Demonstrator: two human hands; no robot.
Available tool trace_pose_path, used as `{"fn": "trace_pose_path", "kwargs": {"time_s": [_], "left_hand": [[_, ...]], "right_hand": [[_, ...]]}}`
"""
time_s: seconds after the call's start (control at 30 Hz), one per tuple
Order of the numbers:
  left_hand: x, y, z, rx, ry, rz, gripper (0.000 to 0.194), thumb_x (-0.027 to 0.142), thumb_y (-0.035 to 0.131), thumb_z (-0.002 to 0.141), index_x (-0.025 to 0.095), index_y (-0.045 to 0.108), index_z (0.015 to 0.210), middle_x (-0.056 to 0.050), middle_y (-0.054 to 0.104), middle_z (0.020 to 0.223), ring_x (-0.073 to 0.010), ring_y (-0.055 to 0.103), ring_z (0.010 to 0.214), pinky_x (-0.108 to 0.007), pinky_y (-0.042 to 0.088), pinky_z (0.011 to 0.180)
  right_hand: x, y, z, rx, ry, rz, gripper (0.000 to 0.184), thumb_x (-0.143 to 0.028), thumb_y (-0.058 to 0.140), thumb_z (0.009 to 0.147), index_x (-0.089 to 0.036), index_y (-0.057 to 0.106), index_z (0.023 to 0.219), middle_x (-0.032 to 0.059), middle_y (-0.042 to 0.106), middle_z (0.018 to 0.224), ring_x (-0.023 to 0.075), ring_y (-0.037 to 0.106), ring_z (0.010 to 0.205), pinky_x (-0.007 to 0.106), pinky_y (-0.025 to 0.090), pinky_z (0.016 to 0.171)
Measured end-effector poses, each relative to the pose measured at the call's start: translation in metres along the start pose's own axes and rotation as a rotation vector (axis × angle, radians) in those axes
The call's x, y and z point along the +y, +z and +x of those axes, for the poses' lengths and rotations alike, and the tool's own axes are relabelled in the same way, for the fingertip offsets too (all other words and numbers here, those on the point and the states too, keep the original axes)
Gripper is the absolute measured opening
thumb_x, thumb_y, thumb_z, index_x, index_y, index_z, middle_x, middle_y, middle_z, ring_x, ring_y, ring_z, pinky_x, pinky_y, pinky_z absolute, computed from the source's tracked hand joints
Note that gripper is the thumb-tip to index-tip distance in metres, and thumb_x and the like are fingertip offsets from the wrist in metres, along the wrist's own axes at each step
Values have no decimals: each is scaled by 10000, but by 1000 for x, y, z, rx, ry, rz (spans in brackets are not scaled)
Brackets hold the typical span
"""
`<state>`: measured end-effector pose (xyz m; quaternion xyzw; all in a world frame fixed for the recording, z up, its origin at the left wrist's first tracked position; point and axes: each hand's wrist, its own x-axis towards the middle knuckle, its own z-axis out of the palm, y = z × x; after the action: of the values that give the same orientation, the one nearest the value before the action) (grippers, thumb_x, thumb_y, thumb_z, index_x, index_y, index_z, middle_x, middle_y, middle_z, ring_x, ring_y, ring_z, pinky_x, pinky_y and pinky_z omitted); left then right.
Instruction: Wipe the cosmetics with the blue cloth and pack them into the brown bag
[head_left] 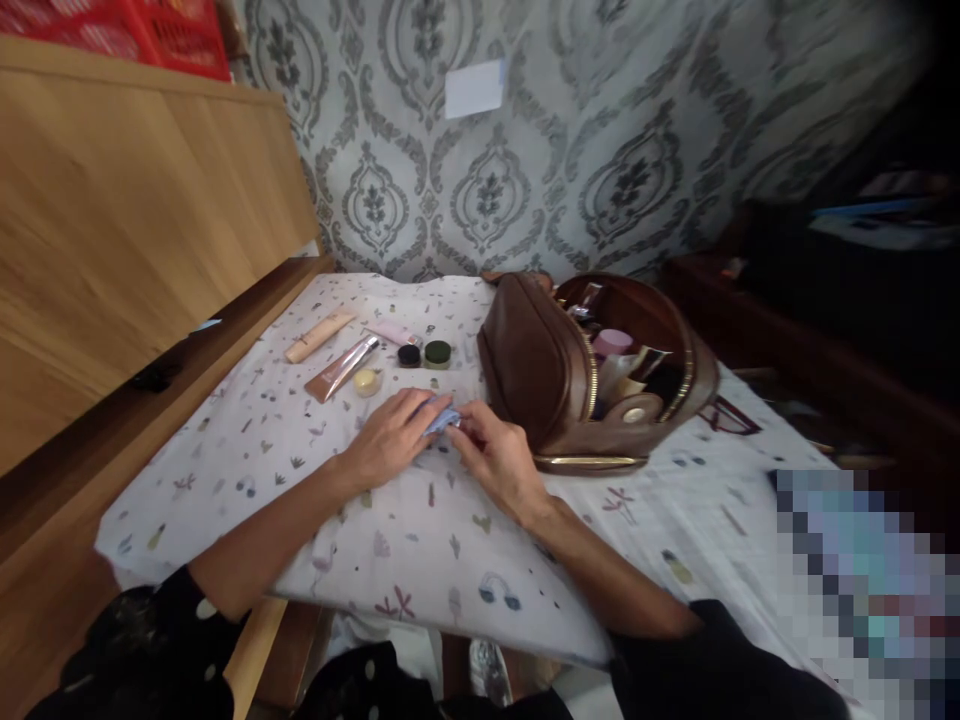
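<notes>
Both of my hands meet over the middle of a table covered with a white patterned cloth (247,440). My left hand (394,437) and my right hand (499,455) pinch a small light-blue item (442,418) between their fingertips; I cannot make out what it is. An open brown leather toiletry bag (540,370) stands just right of my hands, with jars and tubes inside it. Behind my hands lie two tan tubes (319,335) (341,368), a pink tube (394,332), a small yellow pot (367,381) and two dark round jars (409,355) (438,353).
A wooden cabinet (135,210) runs along the left with a red crate (165,35) on top. A grey damask wallpaper wall (525,150) stands behind the table. Dark furniture with clutter fills the right side (862,300).
</notes>
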<state>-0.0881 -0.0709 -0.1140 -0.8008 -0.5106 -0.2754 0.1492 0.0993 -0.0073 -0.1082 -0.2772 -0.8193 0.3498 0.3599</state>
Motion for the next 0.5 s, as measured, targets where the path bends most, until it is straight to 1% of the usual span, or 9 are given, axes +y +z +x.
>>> {"fn": "trace_pose_path", "kwargs": {"time_s": [0.07, 0.17, 0.23, 0.33, 0.43, 0.5], "left_hand": [[-9, 1, -2, -49, -48, -6, 403, 337, 468, 1020, 164, 505, 1382, -131, 613, 1137, -267, 607, 1060, -428, 549, 932], [-22, 2, -6, -95, -133, -31, 364, 329, 476, 1008, 194, 540, 1339, -119, 620, 1160, -266, 612, 1065, -433, 538, 948], [-26, 2, -8, -121, -194, -43, 338, 345, 483, 999, 205, 560, 1297, -104, 629, 1151, -261, 615, 1063, -420, 529, 950], [-27, 0, -7, -161, -266, -94, 313, 412, 485, 983, 205, 595, 1191, -91, 643, 1093, -266, 618, 1031, -390, 530, 893], [-24, -4, -1, -160, -333, -189, 314, 492, 505, 940, 207, 611, 1021, -58, 650, 965, -253, 622, 914, -369, 523, 833], [-21, -9, 5, -191, -393, -285, 323, 527, 534, 900, 210, 595, 885, -22, 624, 815, -220, 605, 773, -331, 520, 729]], "right_hand": [[1, 1, -1, 25, -25, -35, 158, -375, 552, 931, -228, 609, 950, -24, 597, 604, 149, 545, 524, 247, 414, 558], [-1, 0, -2, 62, -48, -57, 189, -404, 537, 950, -229, 608, 948, -19, 594, 620, 143, 520, 520, 242, 391, 543], [-5, -3, -4, 79, -49, -45, 209, -419, 521, 966, -227, 593, 927, -19, 580, 623, 137, 498, 522, 238, 381, 543], [-13, -9, -6, 103, -30, 16, 235, -439, 504, 980, -222, 565, 913, -26, 553, 630, 127, 475, 543, 229, 380, 557], [-19, -16, -6, 135, 0, 125, 237, -444, 507, 974, -222, 531, 893, -41, 526, 635, 116, 475, 562, 217, 388, 575], [-22, -20, -6, 164, 18, 238, 240, -449, 506, 967, -226, 509, 881, -44, 533, 641, 110, 491, 559, 211, 402, 576]]}}
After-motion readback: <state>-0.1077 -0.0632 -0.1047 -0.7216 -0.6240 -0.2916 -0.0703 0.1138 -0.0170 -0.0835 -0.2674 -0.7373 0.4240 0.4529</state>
